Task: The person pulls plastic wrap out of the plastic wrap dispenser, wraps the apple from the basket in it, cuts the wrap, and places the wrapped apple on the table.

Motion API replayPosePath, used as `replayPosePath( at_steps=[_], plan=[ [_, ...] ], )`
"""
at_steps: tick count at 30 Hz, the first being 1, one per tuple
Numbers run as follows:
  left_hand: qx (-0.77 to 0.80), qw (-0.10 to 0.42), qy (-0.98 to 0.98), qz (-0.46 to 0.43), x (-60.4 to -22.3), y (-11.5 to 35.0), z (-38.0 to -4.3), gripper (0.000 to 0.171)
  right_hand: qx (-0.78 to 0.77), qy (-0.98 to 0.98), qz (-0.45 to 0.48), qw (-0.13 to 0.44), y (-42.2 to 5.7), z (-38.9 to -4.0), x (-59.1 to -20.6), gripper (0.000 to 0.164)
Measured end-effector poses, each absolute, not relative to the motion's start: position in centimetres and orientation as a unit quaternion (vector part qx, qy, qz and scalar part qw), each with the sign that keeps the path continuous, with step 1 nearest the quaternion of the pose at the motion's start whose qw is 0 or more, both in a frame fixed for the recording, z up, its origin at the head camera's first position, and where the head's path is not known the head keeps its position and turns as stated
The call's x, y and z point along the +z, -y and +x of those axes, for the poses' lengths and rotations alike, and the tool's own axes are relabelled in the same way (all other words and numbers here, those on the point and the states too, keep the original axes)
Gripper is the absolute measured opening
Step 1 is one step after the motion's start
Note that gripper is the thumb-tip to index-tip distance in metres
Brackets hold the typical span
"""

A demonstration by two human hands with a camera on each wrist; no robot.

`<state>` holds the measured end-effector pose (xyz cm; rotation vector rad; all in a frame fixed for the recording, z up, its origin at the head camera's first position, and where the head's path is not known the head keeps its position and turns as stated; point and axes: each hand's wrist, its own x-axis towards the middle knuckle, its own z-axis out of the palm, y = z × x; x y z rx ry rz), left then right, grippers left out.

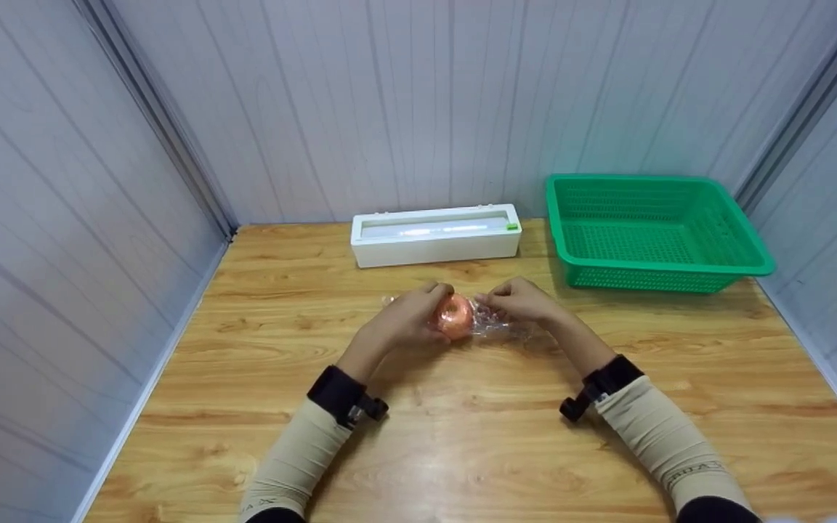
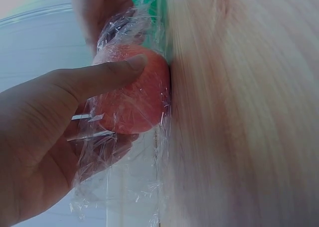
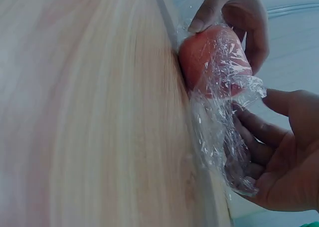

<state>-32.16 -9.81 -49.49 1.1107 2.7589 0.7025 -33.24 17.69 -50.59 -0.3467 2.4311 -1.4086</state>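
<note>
A red apple (image 1: 455, 319) stands on the wooden table, partly covered in crinkled clear plastic wrap (image 1: 490, 325). My left hand (image 1: 405, 318) grips the apple from the left; in the left wrist view its thumb lies across the wrapped apple (image 2: 137, 105) and its other fingers reach round the far side. On the right, my right hand (image 1: 524, 299) pinches the loose wrap beside the apple. The right wrist view shows this bunched wrap (image 3: 217, 132) trailing from the apple (image 3: 207, 50) past the curled fingers of the right hand (image 3: 286, 157).
Behind the hands, a white wrap dispenser box (image 1: 437, 250) with a clear window and a small green slider stands near the back wall. A green plastic basket (image 1: 651, 267) sits at the back right. Pale panel walls (image 1: 404, 102) enclose the wooden table (image 1: 455, 450) on three sides.
</note>
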Motion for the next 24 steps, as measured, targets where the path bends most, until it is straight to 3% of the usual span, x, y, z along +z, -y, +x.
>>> replayPosePath(
  at_steps=[4,15,24],
  plan=[
    [0.229,0.046,-0.902,0.362,-49.6,9.7,-32.2,0.084,-0.533,-0.823,-0.095,0.174,-18.3,-33.4,-50.5,0.025],
    [0.223,0.047,-0.898,0.378,-49.5,9.4,-32.3,0.085,-0.542,-0.818,-0.056,0.186,-21.8,-33.2,-50.5,0.029],
    [0.217,0.054,-0.895,0.386,-49.5,9.2,-32.0,0.088,-0.550,-0.814,-0.035,0.182,-21.8,-33.2,-51.0,0.028]
  ],
)
